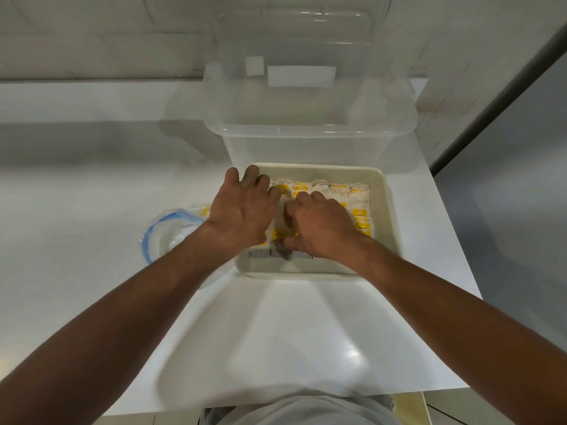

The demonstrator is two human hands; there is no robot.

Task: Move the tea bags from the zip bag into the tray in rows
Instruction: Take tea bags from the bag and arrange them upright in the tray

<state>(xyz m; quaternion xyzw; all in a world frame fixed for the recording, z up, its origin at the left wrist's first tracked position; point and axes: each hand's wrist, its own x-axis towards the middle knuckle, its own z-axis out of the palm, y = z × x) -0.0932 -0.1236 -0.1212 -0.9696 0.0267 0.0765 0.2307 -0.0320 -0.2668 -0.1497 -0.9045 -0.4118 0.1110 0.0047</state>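
Our left hand (242,210) spreads wide at the left rim of the square cream plastic tray (384,194); our right hand (320,227) curls over papery yellow-white tea bags (337,188), its grip hidden.

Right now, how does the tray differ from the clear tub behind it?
The tray is opaque cream; the tub is see-through. The tray is shallow, the tub much deeper. The tray holds rows of tea bags; the tub shows none. Both are rounded rectangles sitting on the white counter.
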